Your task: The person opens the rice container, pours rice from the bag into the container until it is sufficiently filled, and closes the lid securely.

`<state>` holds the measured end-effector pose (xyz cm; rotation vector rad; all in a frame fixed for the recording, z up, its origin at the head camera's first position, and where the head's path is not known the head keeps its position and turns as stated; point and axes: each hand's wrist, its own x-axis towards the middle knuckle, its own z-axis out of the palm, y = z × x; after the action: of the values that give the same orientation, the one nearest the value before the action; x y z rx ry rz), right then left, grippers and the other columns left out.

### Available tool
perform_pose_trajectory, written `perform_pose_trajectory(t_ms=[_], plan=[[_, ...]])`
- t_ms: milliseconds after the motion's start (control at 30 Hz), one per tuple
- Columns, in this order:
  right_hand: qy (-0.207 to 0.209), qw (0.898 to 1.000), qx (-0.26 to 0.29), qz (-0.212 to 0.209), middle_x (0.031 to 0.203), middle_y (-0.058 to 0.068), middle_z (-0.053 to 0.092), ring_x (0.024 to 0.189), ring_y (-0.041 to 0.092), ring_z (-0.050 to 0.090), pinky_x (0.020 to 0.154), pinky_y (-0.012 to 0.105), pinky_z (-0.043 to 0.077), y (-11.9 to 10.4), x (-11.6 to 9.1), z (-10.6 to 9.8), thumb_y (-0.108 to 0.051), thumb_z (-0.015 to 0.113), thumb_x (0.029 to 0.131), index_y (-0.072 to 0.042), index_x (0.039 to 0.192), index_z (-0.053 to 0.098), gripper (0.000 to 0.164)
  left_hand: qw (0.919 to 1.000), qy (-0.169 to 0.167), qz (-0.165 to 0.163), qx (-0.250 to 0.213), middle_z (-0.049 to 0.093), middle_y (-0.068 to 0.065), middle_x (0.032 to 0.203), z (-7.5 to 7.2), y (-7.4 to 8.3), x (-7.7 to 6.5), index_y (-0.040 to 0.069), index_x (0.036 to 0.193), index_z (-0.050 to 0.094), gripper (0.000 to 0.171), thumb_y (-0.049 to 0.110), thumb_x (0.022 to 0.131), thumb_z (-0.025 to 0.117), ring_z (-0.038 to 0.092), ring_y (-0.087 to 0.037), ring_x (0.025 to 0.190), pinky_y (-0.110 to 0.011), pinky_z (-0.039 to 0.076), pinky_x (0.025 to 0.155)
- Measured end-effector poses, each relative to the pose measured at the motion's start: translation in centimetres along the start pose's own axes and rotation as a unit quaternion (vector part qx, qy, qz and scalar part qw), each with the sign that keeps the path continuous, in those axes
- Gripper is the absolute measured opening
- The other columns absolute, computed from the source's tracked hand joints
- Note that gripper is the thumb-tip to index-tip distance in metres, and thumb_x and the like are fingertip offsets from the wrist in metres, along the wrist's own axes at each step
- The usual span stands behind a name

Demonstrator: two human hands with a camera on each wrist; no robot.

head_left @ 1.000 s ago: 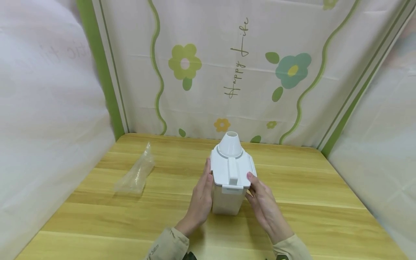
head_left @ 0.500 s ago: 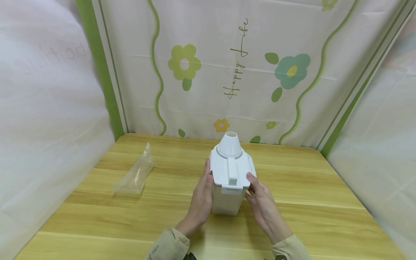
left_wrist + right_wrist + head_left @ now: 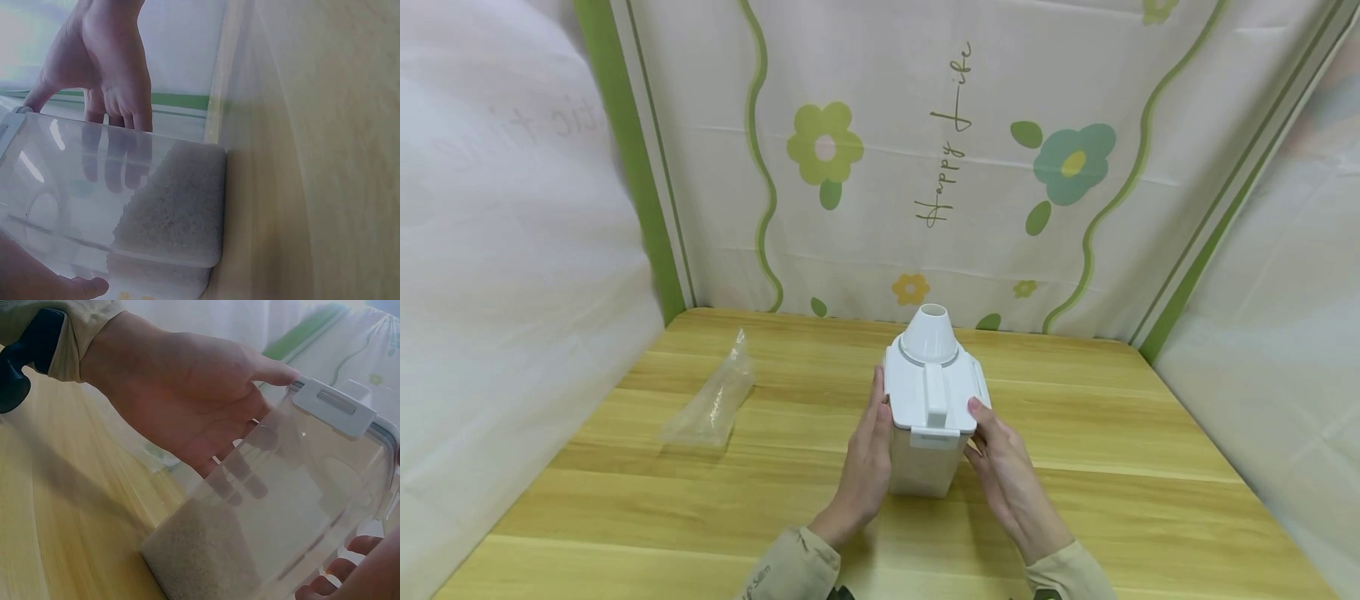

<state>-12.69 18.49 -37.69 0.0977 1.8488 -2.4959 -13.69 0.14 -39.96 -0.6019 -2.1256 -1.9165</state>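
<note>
A clear storage container (image 3: 921,467) with a white lid (image 3: 913,400) stands upright on the table before me. On the lid sit a white cone (image 3: 931,337), hollow at its top, and a raised bar. Pale, rice-like grains (image 3: 181,219) fill the container's lower part. My left hand (image 3: 863,462) lies along its left wall with straight fingers; in the right wrist view its thumb touches the lid's edge. Against the right wall rests my right hand (image 3: 1011,475), thumb on the lid's rim. Through the clear wall, the left wrist view shows the right hand's fingers (image 3: 119,165) extended.
To the left, a crumpled clear plastic bag (image 3: 718,400) lies on the wood-grain table (image 3: 775,500). Hanging cloth with printed flowers (image 3: 857,217) forms the back, and pale cloth sides flank the table.
</note>
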Motion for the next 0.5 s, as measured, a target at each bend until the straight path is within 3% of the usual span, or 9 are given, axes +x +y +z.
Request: perform_pose_trajectory(t_ms=[500], plan=[[-0.001, 1.000, -0.002, 0.000, 0.140, 0.015, 0.045, 0.128, 0.022, 0.043, 0.103, 0.028, 0.040, 0.09, 0.03, -0.03, -0.036, 0.053, 0.101, 0.006, 0.140, 0.042, 0.058, 0.9999, 0.008, -0.009, -0.012, 0.004, 0.008, 0.161, 0.37, 0.06, -0.12, 0.018, 0.159, 0.006, 0.054, 0.036, 0.109, 0.017, 0.012, -0.015, 0.145, -0.046, 0.010, 0.117]])
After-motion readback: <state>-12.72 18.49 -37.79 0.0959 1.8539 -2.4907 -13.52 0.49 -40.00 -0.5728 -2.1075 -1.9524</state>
